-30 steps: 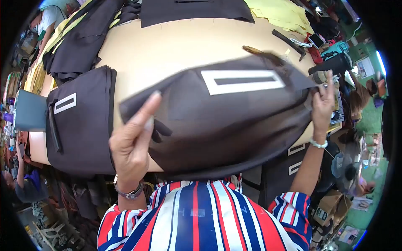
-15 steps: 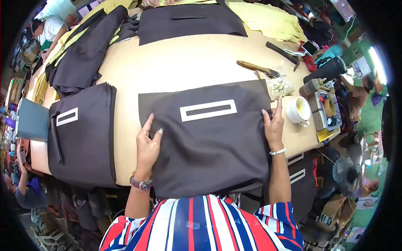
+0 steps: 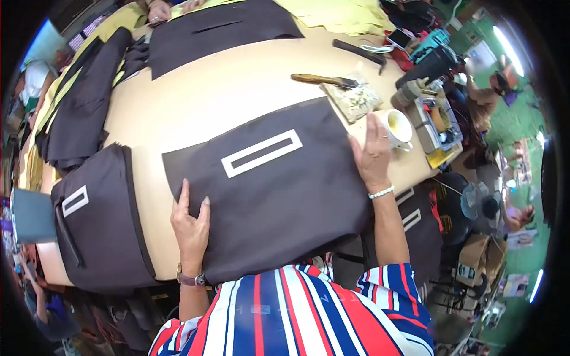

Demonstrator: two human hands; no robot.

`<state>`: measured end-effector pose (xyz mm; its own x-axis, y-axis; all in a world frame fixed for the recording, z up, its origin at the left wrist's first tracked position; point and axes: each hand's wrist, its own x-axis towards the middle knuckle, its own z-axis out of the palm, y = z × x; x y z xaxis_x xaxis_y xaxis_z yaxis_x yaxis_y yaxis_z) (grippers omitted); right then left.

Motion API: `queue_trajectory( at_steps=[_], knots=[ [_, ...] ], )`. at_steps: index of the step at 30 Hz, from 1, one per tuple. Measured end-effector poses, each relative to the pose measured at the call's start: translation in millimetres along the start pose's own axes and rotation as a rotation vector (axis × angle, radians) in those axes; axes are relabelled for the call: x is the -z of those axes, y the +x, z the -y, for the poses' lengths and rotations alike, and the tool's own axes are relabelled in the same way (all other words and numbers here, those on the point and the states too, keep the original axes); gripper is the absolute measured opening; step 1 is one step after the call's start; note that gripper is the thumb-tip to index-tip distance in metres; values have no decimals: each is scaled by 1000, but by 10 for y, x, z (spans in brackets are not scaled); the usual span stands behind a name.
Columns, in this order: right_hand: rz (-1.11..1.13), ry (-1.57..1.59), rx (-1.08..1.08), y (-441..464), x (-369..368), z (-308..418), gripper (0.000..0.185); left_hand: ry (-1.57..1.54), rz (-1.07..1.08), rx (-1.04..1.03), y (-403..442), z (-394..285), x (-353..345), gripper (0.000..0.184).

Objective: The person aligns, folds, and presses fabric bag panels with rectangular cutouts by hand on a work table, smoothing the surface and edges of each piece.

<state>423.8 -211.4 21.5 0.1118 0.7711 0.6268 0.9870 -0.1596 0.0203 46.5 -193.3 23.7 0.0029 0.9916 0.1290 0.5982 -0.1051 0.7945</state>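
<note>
A dark brown fabric panel (image 3: 285, 196) lies on the table in front of me, its near edge hanging toward my body. A white rectangular frame (image 3: 262, 153) is on its upper part. My left hand (image 3: 191, 228) rests at the panel's left edge with fingers apart. At the right edge, my right hand (image 3: 373, 154) lies with its fingers extended, close to a white cup (image 3: 396, 127). A stack of similar dark panels (image 3: 104, 231) is on the left, with a black bar-shaped tool (image 3: 69, 237) on top.
Beyond the panel lie a brush (image 3: 323, 79), a bag of pale bits (image 3: 356, 102) and a hammer-like tool (image 3: 358, 51). A tool tray (image 3: 428, 121) stands at the right edge. Dark and yellow fabrics (image 3: 338, 15) line the far side, near another person's hands (image 3: 159, 10).
The panel was lifted and billowing between my hands; now it lies flatter on the table. Both hands have come down beside its edges. The view has shifted and turned.
</note>
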Motion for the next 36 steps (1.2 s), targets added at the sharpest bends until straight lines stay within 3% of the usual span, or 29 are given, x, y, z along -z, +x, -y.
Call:
queue_trajectory(
  at_steps=[2,4,8,12,17,29,32,36],
  knots=[
    [-102,-91,21,127,281,-226,69,97,-40,-78,-27,-9,-58,58],
    [-40,-189,-6,253,534,-580,64,148,-51,-87,-50,3,-89,63],
    [540,-216,-214,347,780,-1087,60,140,-9,-55,-71,1,-75,69],
    [798,-191,-195,466,752,-1016,67,122,9,-47,-59,26,-78,69],
    [933,-243,-229,543,488,-986,93,108,45,3,-38,-22,-54,68],
    [1082,-339,-245,693,441,-926,86,94,69,4,-37,-64,-20,67],
    [869,-233,-210,661,431,-1084,75,145,14,-91,-39,-17,-49,67],
    [388,244,-209,889,815,-1420,54,168,10,-89,-65,8,-48,68]
  ],
)
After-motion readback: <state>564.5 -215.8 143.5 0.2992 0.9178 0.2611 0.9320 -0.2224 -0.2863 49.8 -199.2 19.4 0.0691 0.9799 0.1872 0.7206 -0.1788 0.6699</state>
